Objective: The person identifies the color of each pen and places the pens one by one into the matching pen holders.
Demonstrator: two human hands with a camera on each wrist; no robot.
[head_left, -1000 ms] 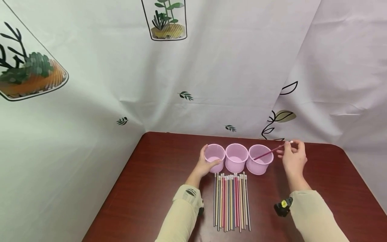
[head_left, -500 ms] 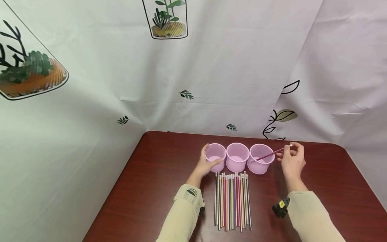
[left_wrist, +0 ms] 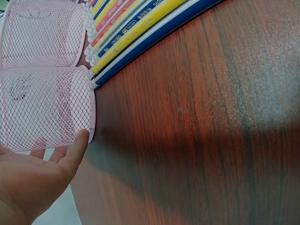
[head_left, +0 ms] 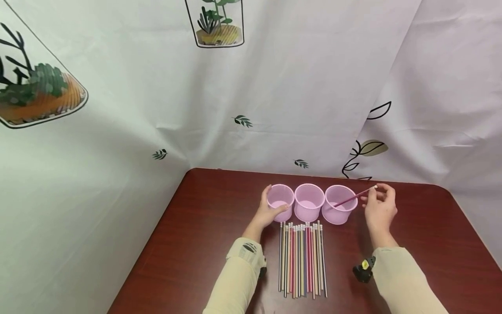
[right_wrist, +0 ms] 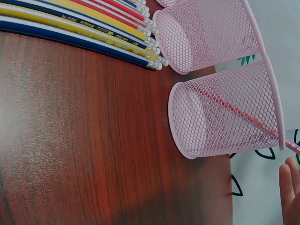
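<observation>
Three pink mesh pencil cups stand side by side near the table's back edge. My left hand (head_left: 270,213) holds the left pencil cup (head_left: 288,214), thumb across its front and fingers around its outer side. In the left wrist view, the thumb's tip lies against that cup (left_wrist: 42,108) near its base. Over at the right pencil cup (head_left: 336,216), my right hand (head_left: 380,213) pinches a red pencil (head_left: 354,197) by its white eraser end. The pencil slants into that cup, and the right wrist view shows its shaft (right_wrist: 234,110) through the mesh.
Between both hands is the middle pencil cup (head_left: 307,213). A row of several pencils (head_left: 302,261) lies in front of the cups, eraser ends toward them. The dark red wooden table (head_left: 196,244) backs onto a white printed curtain (head_left: 313,87).
The right hand and the red pencil dip slightly, the pencil still slanting into the right cup. The left hand stays on its cup. The head view shifts a little.
</observation>
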